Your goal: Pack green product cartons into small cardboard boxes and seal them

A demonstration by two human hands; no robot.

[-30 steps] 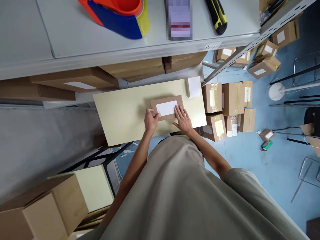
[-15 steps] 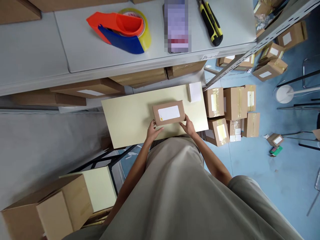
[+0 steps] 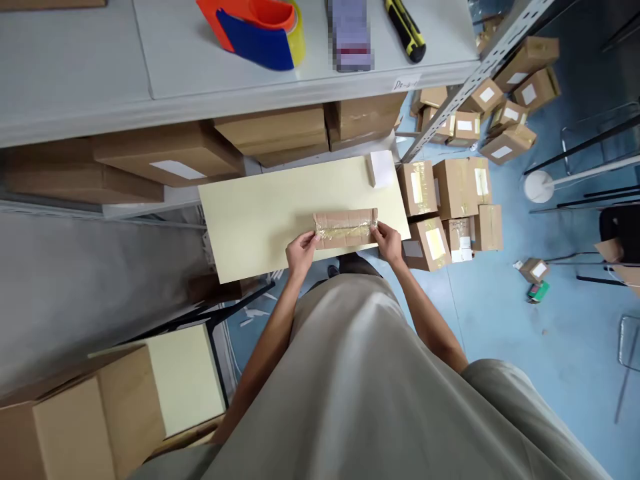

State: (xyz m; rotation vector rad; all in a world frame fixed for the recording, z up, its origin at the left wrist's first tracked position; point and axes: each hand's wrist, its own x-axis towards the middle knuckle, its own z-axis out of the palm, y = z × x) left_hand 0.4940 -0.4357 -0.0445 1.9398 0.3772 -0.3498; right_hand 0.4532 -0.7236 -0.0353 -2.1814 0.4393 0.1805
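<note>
Two-handed hold of a small cardboard box (image 3: 346, 225), seen from the wearer's head. The step in hand is judged to be the handling of a closed parcel with its taped face presented for checking. Left hand (image 3: 300, 253): thumb and fingers pinch the box's left end. Right hand (image 3: 389, 242): thumb and fingers pinch the opposite end. The next move, whether a turn or a lowering, would call for both hands to act together, the ends kept level and the thumbs clear of the seam.

The box lies over the front part of the cream bench (image 3: 250, 227), near its front edge; whether it rests there or is slightly raised cannot be told. It is long, narrow and brown. Glossy yellowish tape (image 3: 345, 233) runs lengthwise along the visible face, wrinkled and reaching towards both ends; faint creases cross the cardboard, and no label shows on this face. A white block (image 3: 381, 169) stands at the bench's far right corner, apart from the box.
</note>
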